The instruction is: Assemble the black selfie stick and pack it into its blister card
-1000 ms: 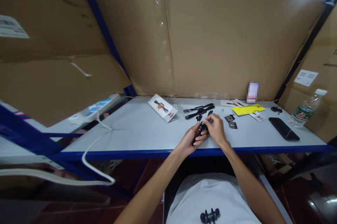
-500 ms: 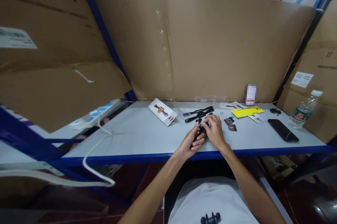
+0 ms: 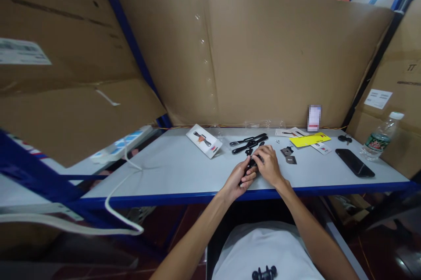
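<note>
A black spokeshave (image 3: 252, 163) is held between my two hands above the front of the table, mostly covered by fingers. My left hand (image 3: 240, 175) is closed round its lower handle. The fingertips of my right hand (image 3: 267, 161) pinch at the tool's middle part; any small piece there is too hidden to make out. Just beyond my hands lie more black spokeshaves (image 3: 249, 144) and a small black part (image 3: 249, 151). Flat metal blades (image 3: 289, 155) lie right of my right hand, and tiny screws (image 3: 277, 142) sit behind them.
A picture box (image 3: 204, 140) lies at the left on the grey table (image 3: 158, 166). A yellow card (image 3: 310, 139) rests over printed cards at the back. At right are a black phone (image 3: 354, 162), a bottle (image 3: 377, 140) and keys (image 3: 344, 139). Cardboard walls surround the table.
My right fingers have shifted slightly over the middle of the spokeshave. My left hand keeps its hold. The whole view has moved a little.
</note>
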Tool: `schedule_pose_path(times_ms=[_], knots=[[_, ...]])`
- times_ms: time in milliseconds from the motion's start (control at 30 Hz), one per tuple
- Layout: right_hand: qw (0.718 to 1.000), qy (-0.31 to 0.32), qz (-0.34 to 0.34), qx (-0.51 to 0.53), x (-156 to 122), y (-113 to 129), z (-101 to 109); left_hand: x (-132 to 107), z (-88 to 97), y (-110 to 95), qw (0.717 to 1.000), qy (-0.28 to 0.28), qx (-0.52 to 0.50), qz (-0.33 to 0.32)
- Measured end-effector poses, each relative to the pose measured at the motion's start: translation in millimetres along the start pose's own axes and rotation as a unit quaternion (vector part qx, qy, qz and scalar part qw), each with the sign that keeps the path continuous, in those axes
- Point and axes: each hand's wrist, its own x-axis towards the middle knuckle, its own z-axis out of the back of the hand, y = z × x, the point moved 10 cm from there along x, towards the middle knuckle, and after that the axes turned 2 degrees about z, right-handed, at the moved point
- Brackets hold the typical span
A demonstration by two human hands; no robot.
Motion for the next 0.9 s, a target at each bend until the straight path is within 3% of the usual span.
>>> schedule_pose_path(times_ms=[233, 333, 500, 900], knots=[[0.999, -0.003, -0.004, 0.043, -0.7, -0.3, 2.7, 0.1, 0.3, 0.7, 1.0, -0.005, 0.021, 0.0], [1.0, -0.005, 0.005, 0.001, -1.7, 2.2, 9.2, 0.1, -3.5, -2.1, 0.999, 0.011, 0.043, -0.029], [0.991, 0.062, 0.054, -0.102, 1.5, 14.2, 13.2, -1.0, -8.9, -0.6, 0.995, 0.024, 0.079, -0.052], [0.986, 0.108, 0.057, -0.113, 11.4, 26.9, 9.9, -1.1, -6.2, 0.3, 0.994, 0.002, 0.101, -0.046]])
